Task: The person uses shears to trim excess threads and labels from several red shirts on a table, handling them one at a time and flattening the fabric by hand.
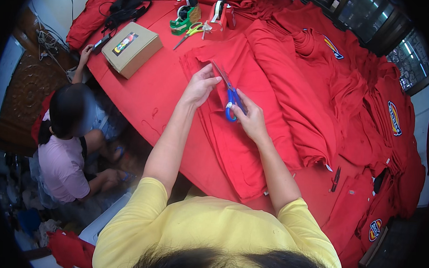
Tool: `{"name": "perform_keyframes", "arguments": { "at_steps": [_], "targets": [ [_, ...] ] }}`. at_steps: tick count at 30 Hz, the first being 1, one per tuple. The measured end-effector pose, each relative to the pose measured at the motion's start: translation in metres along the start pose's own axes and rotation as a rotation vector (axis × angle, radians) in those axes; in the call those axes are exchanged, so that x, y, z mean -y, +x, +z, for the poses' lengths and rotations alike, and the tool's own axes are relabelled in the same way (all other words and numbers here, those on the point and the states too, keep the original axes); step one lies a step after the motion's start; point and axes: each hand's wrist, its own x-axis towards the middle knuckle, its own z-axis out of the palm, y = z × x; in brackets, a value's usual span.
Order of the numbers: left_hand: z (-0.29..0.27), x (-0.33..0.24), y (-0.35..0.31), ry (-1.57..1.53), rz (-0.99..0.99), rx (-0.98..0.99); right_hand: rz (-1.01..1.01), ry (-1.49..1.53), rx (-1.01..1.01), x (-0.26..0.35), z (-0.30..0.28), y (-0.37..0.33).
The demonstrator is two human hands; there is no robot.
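My right hand grips a pair of scissors with blue handles, the blades pointing away and to the left. Beside the blade tips, my left hand has its thumb and fingers pinched together; what lies between them is too small to make out. Both hands are over a red garment that lies folded on the table. Further rolls and folds of red cloth lie just right of it.
A brown cardboard box sits at the table's far left. Past it are green-handled scissors, a green tape dispenser and a red one. Small dark snips lie to the right. Another person sits low at the left.
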Motion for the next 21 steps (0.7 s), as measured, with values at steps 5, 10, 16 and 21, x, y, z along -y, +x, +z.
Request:
{"name": "perform_keyframes", "arguments": {
  "at_steps": [5, 10, 16, 21],
  "targets": [
    [0.0, 0.0, -0.001, -0.013, -0.025, 0.02, 0.037, -0.026, 0.019, 0.006, -0.003, -0.002],
    [0.004, -0.001, -0.003, -0.037, -0.048, 0.033, -0.025, -0.008, -0.015, -0.009, 0.0, 0.0],
    [0.0, 0.003, -0.001, -0.017, -0.023, 0.012, 0.162, 0.45, 0.13, -0.005, -0.002, 0.002],
    [0.003, 0.007, -0.007, -0.05, -0.036, 0.024, 0.17, 0.643, 0.107, -0.012, -0.008, 0.006]
  ]
}}
